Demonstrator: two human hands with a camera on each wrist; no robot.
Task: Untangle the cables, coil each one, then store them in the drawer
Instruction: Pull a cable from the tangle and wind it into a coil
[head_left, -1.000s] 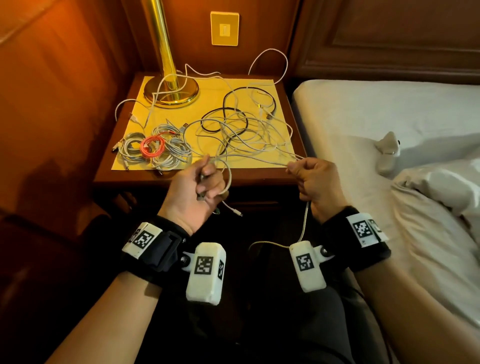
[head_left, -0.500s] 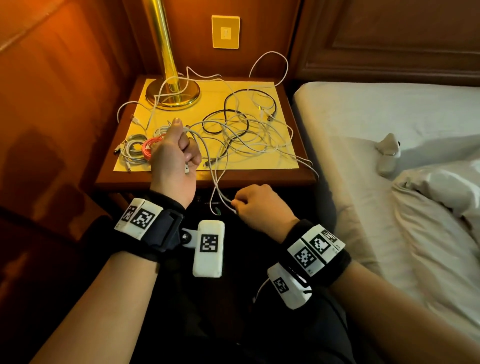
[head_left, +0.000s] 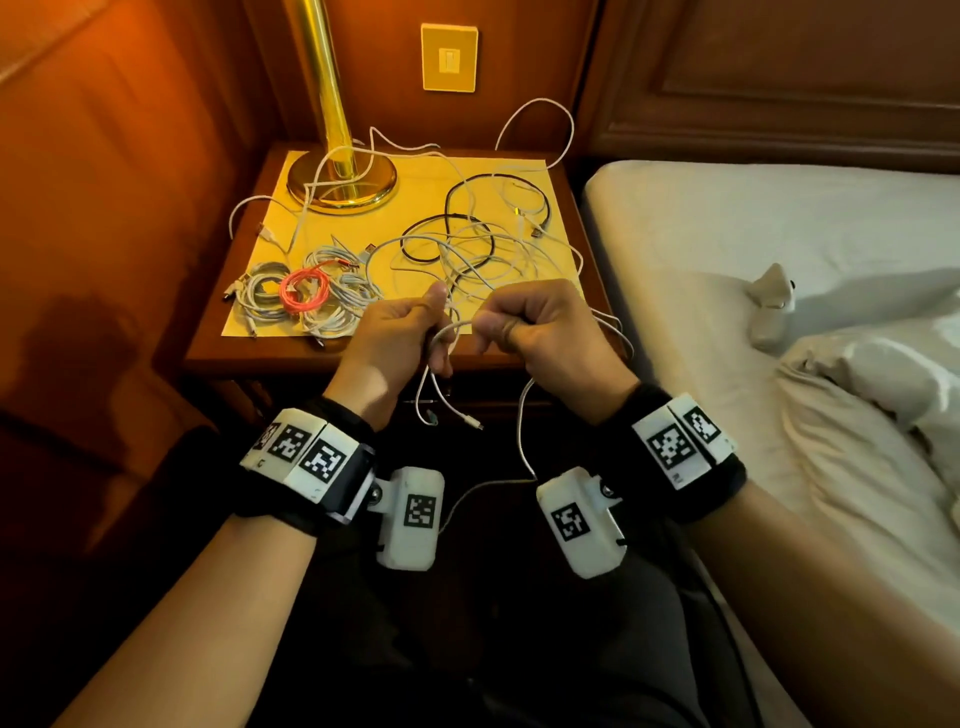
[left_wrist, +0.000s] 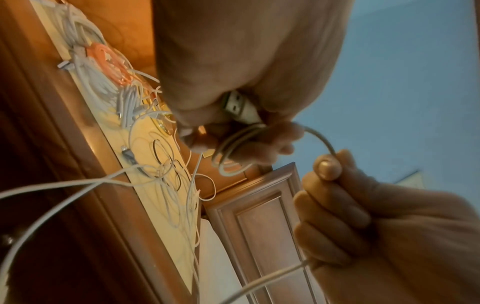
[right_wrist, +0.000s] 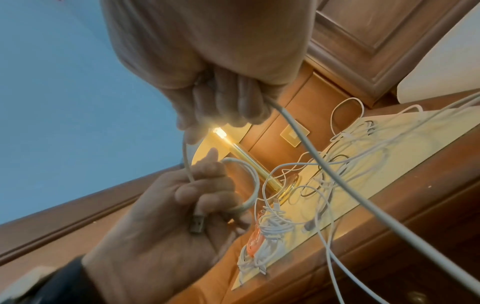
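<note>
Both hands raised side by side at the front edge of the nightstand (head_left: 291, 358), knuckles up, forearms converging from below. Left hand (head_left: 387, 343): fingers curled into a fist, thumb extended on top; left wrist view shows a USB plug (left_wrist: 240, 107) tucked into the palm and small loops of the white cable (head_left: 451, 328) wound round the fingers (left_wrist: 259, 142). Right hand (head_left: 545, 332): also fisted, just right of the left, nearly touching; thumb and forefinger pinch the same white cable, which arcs across the short gap between the hands. From under the right fist the cable drops toward the lap; two loose ends hang below the left hand. Behind the hands, on the yellow mat (head_left: 415, 192) covering the nightstand: a loose tangle of white cables (head_left: 493, 254) with a black cable (head_left: 457, 218) running through it, mat's right half. Mat's left front: coiled white bundles (head_left: 332, 291) with a coiled orange cable (head_left: 304, 291) lying among them. Brass lamp base (head_left: 343, 182) at back left, a white lead draped over it. Bed (head_left: 779, 249) directly to the right of the nightstand.
</note>
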